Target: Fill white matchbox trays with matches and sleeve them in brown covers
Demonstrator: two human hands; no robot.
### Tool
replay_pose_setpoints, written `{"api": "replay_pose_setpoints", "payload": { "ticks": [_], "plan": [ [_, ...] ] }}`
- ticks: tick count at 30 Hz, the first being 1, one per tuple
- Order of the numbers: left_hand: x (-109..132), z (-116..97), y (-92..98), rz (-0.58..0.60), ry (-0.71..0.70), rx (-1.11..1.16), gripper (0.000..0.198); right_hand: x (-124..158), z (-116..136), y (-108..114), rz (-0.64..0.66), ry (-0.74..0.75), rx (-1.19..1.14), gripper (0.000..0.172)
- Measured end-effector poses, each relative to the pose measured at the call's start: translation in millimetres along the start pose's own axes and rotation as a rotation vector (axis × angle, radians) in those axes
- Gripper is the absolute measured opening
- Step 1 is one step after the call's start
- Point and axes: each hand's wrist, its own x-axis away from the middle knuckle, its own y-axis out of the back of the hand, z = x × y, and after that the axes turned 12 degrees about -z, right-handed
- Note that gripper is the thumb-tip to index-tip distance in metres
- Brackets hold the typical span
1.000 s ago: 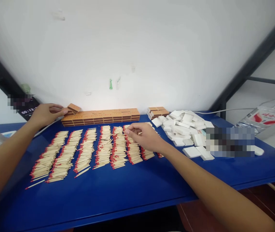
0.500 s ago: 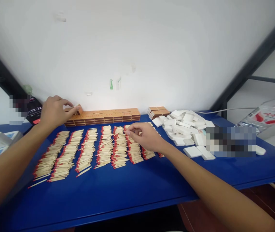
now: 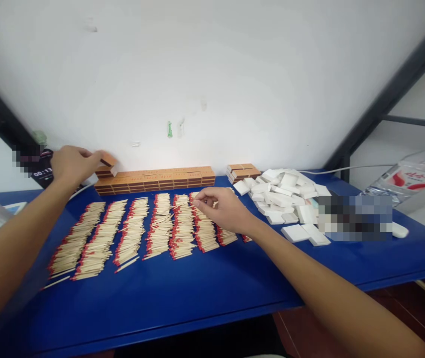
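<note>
Head view: left hand (image 3: pixel 76 161), left of frame, thumb and fingers pinched on a tilted matchbox (image 3: pixel 108 159) at the left end of the long matchbox stack (image 3: pixel 160 180). Box looks light, stiff thin card, likely crushable; best gripped lightly by its narrow sides. Right hand (image 3: pixel 225 208), mid-frame, curled over match rows (image 3: pixel 182 228); can't tell if it's clamped on a match. Hands well apart. Right of centre: heaped white pieces (image 3: pixel 279 194), smaller matchbox stack (image 3: pixel 243 172) beside them, blue table (image 3: pixel 197 293) below. Far right: clear bottle (image 3: pixel 414 176).
</note>
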Motion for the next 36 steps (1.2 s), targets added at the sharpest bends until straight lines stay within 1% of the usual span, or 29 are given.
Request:
{"api": "replay_pose_setpoints", "payload": {
  "ticks": [3, 5, 9, 14, 19, 23, 25, 33, 36],
  "plan": [
    [1.4, 11.4, 2.4, -0.043, 0.085, -0.147, 0.061, 0.3, 0.7, -0.6, 0.002, 0.0, 0.013, 0.018],
    [3.9, 16.7, 2.0, -0.042, 0.085, -0.207, 0.069, 0.2, 0.9, -1.2, 0.007, -0.002, 0.014, 0.018],
    [7.5, 20.8, 0.6, -0.039, 0.038, -0.302, 0.081, -0.7, -0.2, -1.8, 0.012, -0.01, 0.018, 0.017],
    [13.4, 17.9, 1.5, -0.006, -0.027, -0.385, 0.099, -1.0, -0.9, -0.9, 0.012, -0.008, 0.028, 0.018],
    [18.7, 14.1, 0.3, 0.067, -0.122, -0.463, 0.107, -0.5, 0.4, -0.9, 0.012, 0.013, 0.045, 0.018],
    [14.7, 13.7, -4.3, 0.114, -0.167, -0.513, 0.108, -0.7, -0.2, -1.0, 0.014, 0.026, 0.052, 0.018],
    [11.9, 14.5, -6.9, 0.11, -0.178, -0.501, 0.105, -0.8, -0.7, -0.5, 0.012, 0.026, 0.054, 0.017],
    [4.8, 21.1, -16.4, 0.003, -0.218, -0.5, 0.097, -0.5, 0.5, 0.4, 0.013, 0.052, 0.066, 0.018],
    [1.6, 26.3, -20.6, -0.061, -0.258, -0.496, 0.092, -0.6, 0.9, 0.5, 0.021, 0.051, 0.055, 0.018]
  ]
}}
